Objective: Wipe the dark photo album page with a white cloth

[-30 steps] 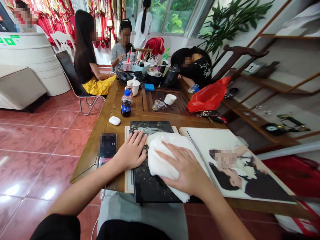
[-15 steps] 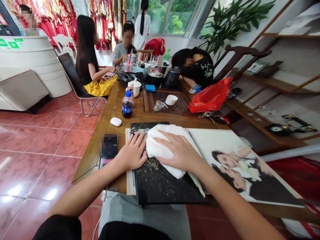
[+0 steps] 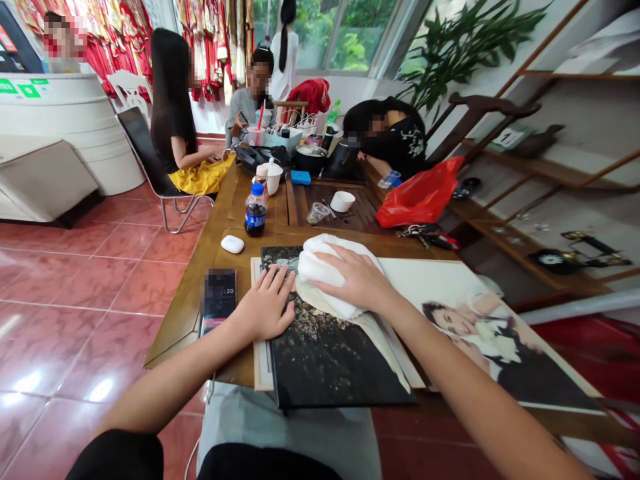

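A black photo album page point(image 3: 325, 353) with gold specks lies on the near edge of the wooden table point(image 3: 227, 220). My left hand point(image 3: 265, 307) rests flat on its left edge, fingers spread. My right hand point(image 3: 357, 280) presses a white cloth point(image 3: 320, 270) onto the far part of the dark page, fingers curled over the cloth. To the right lies a large printed portrait page point(image 3: 480, 327) of a couple.
A phone point(image 3: 219, 297) and a white earbud case point(image 3: 233, 244) lie left of the album. Farther back stand a cola bottle point(image 3: 255, 210), cups, a tea tray and a red plastic bag point(image 3: 417, 193). Several people sit at the far end. Shelves stand on the right.
My right hand has slid the white cloth away from me, from the near middle of the dark page up to its far end. My left hand has stayed in place.
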Action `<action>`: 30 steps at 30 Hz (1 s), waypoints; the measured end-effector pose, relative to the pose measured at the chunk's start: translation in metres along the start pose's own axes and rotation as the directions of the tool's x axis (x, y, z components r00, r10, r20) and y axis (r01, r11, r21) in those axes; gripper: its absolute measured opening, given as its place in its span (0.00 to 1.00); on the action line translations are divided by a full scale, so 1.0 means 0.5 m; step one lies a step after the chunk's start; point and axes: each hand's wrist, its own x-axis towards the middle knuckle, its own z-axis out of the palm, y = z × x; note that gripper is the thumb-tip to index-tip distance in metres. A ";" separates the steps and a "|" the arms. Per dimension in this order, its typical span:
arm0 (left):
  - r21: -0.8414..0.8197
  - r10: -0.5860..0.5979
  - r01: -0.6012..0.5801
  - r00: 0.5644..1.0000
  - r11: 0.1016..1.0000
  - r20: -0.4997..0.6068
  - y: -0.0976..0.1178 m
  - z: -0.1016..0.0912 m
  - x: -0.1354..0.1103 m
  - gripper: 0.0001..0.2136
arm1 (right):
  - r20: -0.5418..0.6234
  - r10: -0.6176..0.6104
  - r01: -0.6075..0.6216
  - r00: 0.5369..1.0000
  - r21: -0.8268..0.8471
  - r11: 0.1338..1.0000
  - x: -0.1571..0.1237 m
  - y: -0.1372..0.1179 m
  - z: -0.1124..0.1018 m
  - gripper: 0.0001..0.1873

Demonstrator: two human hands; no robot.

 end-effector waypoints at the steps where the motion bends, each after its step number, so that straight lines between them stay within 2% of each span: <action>1: 0.002 -0.001 0.001 1.000 1.000 -0.002 0.000 0.001 0.000 0.30 | 0.000 -0.012 0.012 1.000 0.001 1.000 -0.005 -0.002 -0.002 0.33; 6: 0.002 -0.001 0.001 1.000 1.000 0.000 -0.001 0.001 0.000 0.30 | -0.007 -0.073 0.073 0.997 0.006 0.997 -0.057 -0.024 -0.015 0.32; 14: -0.003 0.011 -0.011 1.000 1.000 -0.014 0.002 -0.003 -0.001 0.30 | -0.105 -0.244 0.241 0.964 -0.036 0.970 -0.198 -0.067 -0.026 0.33; 20: -0.006 0.013 -0.013 0.999 1.000 -0.039 0.002 0.000 0.000 0.30 | -0.120 -0.253 0.248 0.960 -0.056 0.967 -0.290 -0.105 -0.041 0.35; 24: -0.004 0.010 -0.010 1.000 1.000 -0.012 0.003 -0.005 0.001 0.30 | -0.146 -0.231 0.222 0.962 -0.076 0.972 -0.309 -0.127 -0.045 0.34; 30: 0.006 0.008 -0.008 1.000 1.000 0.004 0.004 -0.010 0.001 0.30 | -0.130 -0.255 0.251 0.958 -0.048 0.967 -0.288 -0.176 -0.049 0.39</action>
